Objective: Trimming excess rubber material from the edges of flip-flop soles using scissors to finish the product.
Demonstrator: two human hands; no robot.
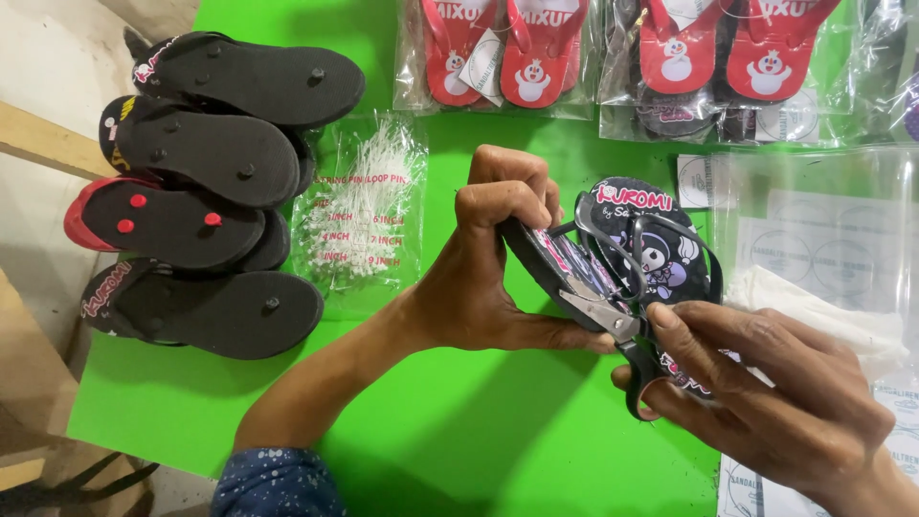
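Note:
My left hand point(483, 278) grips a pair of black flip-flops point(661, 254) with a cartoon print and grey straps, holding them on edge above the green table point(450, 431). My right hand point(780, 393) holds black-handled scissors point(613, 330), fingers through the loops. The blades point up-left against the sandals' inner faces, between the two soles. A small tag or fastener there is too small to make out.
A pile of black flip-flops point(206, 182) lies sole-up at the left. A clear bag of white plastic loop pins point(369, 215) sits beside it. Bagged red sandals point(498, 48) line the far edge. Clear bags with round stickers point(823, 258) lie at the right.

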